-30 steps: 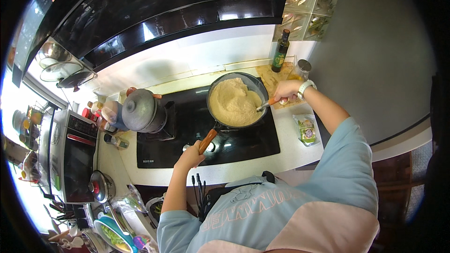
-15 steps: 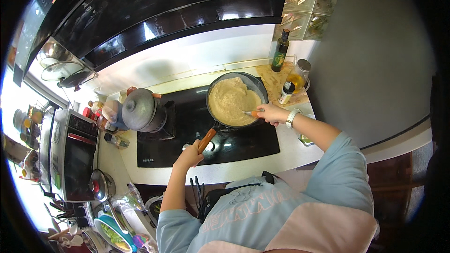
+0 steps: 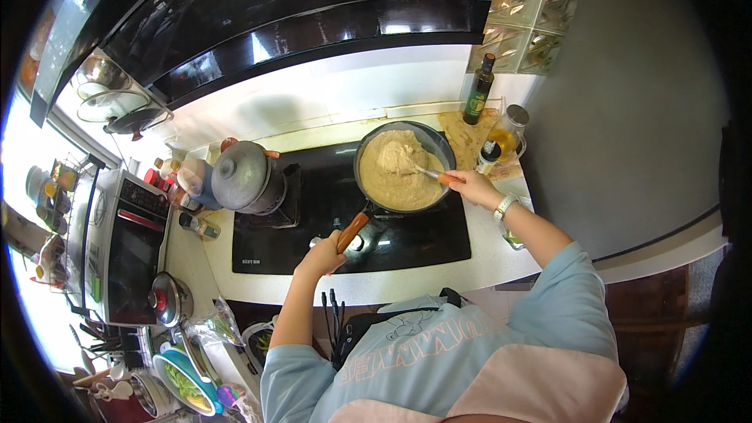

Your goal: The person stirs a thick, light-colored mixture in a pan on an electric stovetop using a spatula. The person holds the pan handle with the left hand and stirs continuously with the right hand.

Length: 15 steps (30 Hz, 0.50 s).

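My left hand (image 3: 325, 254) grips the wooden handle (image 3: 352, 231) of a dark pan (image 3: 442, 151) on the right side of the cooktop. The pan holds a thick beige mixture (image 3: 388, 184), mounded in the middle. My right hand (image 3: 470, 188), a watch at its wrist, is closed on a metal utensil with an orange handle (image 3: 449, 179); its head is buried in the mixture.
A lidded pot (image 3: 239, 176) stands on the left burner (image 3: 291, 211). An oil bottle (image 3: 478, 94), jug (image 3: 513, 129) and small jar (image 3: 488, 155) line the right counter. At left are a microwave (image 3: 129, 258), seasoning containers and a basin (image 3: 180, 380). A hood (image 3: 313, 0) hangs above.
My right hand moved down toward me, then slightly up, stirring the utensil through the mixture, whose mound has changed shape. My left hand keeps its grip. The whole view has shifted slightly.
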{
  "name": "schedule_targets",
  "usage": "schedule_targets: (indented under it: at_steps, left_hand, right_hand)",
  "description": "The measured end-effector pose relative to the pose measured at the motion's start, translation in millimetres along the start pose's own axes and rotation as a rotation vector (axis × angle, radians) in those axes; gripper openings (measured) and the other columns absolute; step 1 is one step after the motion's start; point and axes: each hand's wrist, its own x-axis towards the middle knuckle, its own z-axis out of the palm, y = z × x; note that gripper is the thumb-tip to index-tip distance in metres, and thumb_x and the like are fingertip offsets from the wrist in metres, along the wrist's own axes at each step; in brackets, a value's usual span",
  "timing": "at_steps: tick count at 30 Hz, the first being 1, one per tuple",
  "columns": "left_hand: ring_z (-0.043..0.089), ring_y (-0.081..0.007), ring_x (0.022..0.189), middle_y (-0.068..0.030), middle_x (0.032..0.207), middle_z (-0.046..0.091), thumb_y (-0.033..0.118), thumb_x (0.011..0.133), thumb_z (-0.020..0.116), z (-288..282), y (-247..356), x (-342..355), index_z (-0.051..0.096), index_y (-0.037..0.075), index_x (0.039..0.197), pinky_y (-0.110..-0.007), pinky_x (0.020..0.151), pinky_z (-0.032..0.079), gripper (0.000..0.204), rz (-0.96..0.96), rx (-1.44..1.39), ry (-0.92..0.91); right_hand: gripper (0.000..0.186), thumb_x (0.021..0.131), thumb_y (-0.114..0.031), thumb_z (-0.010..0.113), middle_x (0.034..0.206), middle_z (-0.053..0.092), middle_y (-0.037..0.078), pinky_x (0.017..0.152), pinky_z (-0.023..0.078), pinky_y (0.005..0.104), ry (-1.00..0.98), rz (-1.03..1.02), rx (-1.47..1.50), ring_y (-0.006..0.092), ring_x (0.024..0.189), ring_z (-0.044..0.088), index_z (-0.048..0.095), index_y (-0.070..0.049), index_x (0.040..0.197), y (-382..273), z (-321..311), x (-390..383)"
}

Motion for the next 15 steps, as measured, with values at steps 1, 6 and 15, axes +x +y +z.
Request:
schedule_targets:
  at_steps: [1, 6, 15]
  left_hand:
    - [0.062, -0.0274, 0.049, -0.0178, 0.068, 0.062, 0.007, 0.076, 0.059, 0, 1, 0, 0.047, 0.002, 0.113, -0.038, 0.047, 0.049, 0.039, -0.018, -0.004, -0.006]
    - [0.062, -0.0278, 0.050, -0.0183, 0.068, 0.062, 0.008, 0.076, 0.059, 1, 1, 0, 0.047, 0.002, 0.111, -0.038, 0.049, 0.050, 0.038, -0.004, -0.005, 0.008]
    - [0.063, -0.0289, 0.052, -0.0207, 0.072, 0.064, 0.008, 0.076, 0.060, 3, -2, 1, 0.047, 0.002, 0.116, -0.038, 0.050, 0.051, 0.043, -0.003, 0.014, 0.015]
  right_hand:
    - [0.042, 0.088, -0.024, 0.061, 0.096, 0.070, 0.009, 0.066, 0.050, 0.0424, 0.156, -0.184, -0.176, 0.0279, 0.082, 0.067, 0.057, -0.020, 0.129, 0, 3, -2]
    - [0.039, 0.089, -0.016, 0.058, 0.081, 0.061, 0.009, 0.059, 0.050, 0.0409, 0.335, -0.368, -0.627, 0.0279, 0.070, 0.062, 0.060, -0.028, 0.126, -3, 9, -21]
    - [0.042, 0.085, -0.011, 0.058, 0.077, 0.049, 0.004, 0.050, 0.050, 0.0305, 0.390, -0.865, -1.153, 0.0178, 0.062, 0.058, 0.060, -0.031, 0.121, -44, -61, -39]
